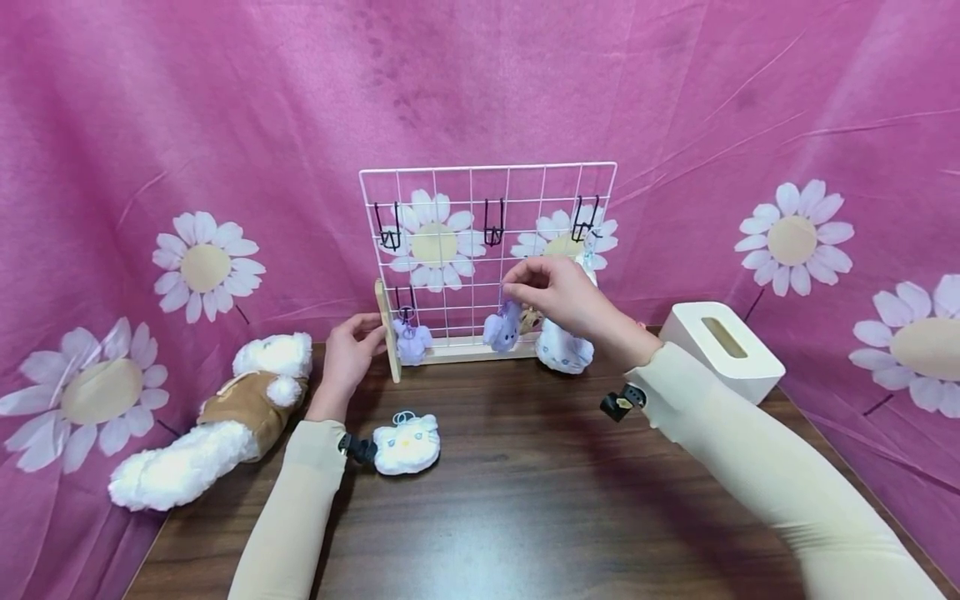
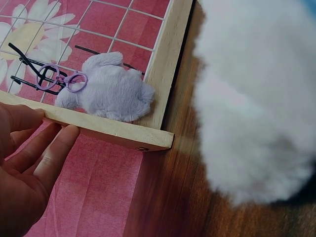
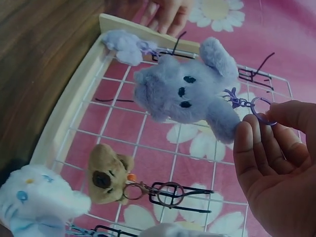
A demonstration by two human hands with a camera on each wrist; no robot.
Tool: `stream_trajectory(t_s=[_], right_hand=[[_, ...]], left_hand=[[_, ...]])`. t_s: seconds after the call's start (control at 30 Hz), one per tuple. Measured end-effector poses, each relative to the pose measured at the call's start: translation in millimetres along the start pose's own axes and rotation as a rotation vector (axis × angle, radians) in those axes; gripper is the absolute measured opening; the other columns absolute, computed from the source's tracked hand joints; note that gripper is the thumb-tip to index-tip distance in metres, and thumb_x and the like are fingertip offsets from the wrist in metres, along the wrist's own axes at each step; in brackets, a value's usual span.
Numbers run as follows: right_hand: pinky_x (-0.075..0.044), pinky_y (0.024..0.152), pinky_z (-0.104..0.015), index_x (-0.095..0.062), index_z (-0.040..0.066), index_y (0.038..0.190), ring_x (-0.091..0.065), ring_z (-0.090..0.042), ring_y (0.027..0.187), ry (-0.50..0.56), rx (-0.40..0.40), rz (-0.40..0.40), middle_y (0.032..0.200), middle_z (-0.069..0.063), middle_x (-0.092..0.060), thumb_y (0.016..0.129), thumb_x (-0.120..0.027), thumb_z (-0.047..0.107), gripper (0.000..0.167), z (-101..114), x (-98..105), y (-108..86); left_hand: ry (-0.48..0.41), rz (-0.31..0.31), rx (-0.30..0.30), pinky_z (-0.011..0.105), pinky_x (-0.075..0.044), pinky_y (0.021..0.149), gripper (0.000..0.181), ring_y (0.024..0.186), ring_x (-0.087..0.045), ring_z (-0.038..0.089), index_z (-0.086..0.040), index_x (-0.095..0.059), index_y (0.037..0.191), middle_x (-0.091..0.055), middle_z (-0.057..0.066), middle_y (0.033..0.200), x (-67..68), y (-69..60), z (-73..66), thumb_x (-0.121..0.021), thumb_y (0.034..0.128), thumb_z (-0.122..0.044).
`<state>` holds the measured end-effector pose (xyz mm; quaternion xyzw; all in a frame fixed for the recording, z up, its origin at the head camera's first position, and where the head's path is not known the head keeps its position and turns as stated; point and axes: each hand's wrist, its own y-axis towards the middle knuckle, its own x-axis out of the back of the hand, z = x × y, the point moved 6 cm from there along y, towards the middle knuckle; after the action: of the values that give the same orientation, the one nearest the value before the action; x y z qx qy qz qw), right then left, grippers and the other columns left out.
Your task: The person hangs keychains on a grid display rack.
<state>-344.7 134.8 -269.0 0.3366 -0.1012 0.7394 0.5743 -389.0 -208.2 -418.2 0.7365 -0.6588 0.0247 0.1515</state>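
Note:
My right hand (image 1: 558, 293) pinches the purple ring (image 3: 264, 109) of a lavender plush keychain (image 3: 182, 91) with long ears and a dark-eyed face. The plush dangles in front of a white wire grid rack with a wooden frame (image 1: 387, 333). At the rack's left side, my left hand (image 1: 350, 358) grips the wooden post, thumb on one face and fingers on the other. Just inside that post hangs another lavender plush keychain (image 2: 116, 89) from a black hook. A brown plush keychain (image 3: 106, 173) and a white cat plush keychain (image 3: 37, 202) hang farther right.
Bare black hooks (image 1: 493, 225) sit along the upper grid. Another white cat plush (image 1: 407, 446) lies on the wooden table (image 1: 480, 517) beside my left wrist. A white-and-brown furry plush (image 1: 255, 400) is at far left, a white tissue box (image 1: 723, 346) at right.

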Motion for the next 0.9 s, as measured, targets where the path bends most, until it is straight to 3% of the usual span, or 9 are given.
stream_trajectory(t_s=[0.17, 0.27, 0.53, 0.9], right_hand=[[-0.065, 0.074, -0.029, -0.080, 0.007, 0.115, -0.069, -0.016, 0.085, 0.047, -0.007, -0.027, 0.103, -0.012, -0.079, 0.110, -0.075, 0.021, 0.015, 4.1, 5.5, 6.9], [-0.063, 0.069, -0.025, -0.080, 0.006, 0.115, -0.069, -0.018, 0.084, 0.043, 0.016, -0.037, 0.099, -0.012, -0.078, 0.110, -0.074, 0.019, 0.015, 9.3, 9.1, 10.8], [-0.065, 0.075, -0.019, -0.080, 0.005, 0.116, -0.074, -0.024, 0.092, 0.072, 0.029, -0.087, 0.103, -0.010, -0.081, 0.110, -0.074, 0.019, 0.017, 23.8, 18.3, 22.3], [-0.066, 0.078, -0.019, -0.079, 0.005, 0.114, -0.074, -0.025, 0.091, 0.083, 0.039, -0.117, 0.099, -0.008, -0.080, 0.109, -0.075, 0.018, 0.015, 33.6, 25.9, 30.4]], left_hand=[[-0.004, 0.000, 0.003, 0.038, -0.073, 0.100, 0.034, 0.121, -0.077, 0.044, 0.007, -0.070, 0.143, -0.073, 0.034, 0.138, 0.3, -1.0, 0.2, -0.068, 0.1113, -0.005], [-0.002, 0.001, 0.005, 0.040, -0.072, 0.101, 0.034, 0.122, -0.077, 0.045, 0.007, -0.069, 0.143, -0.073, 0.034, 0.138, 0.4, -1.2, 0.0, -0.068, 0.1114, -0.005], [0.008, -0.003, -0.001, 0.027, -0.073, 0.094, 0.034, 0.125, -0.076, 0.045, 0.007, -0.069, 0.144, -0.072, 0.033, 0.139, 0.6, 0.1, -0.8, -0.068, 0.1117, -0.006], [-0.008, 0.000, 0.005, 0.030, -0.074, 0.094, 0.033, 0.124, -0.075, 0.045, 0.007, -0.070, 0.143, -0.073, 0.034, 0.137, 0.0, -1.6, -1.9, -0.067, 0.1116, -0.005]])
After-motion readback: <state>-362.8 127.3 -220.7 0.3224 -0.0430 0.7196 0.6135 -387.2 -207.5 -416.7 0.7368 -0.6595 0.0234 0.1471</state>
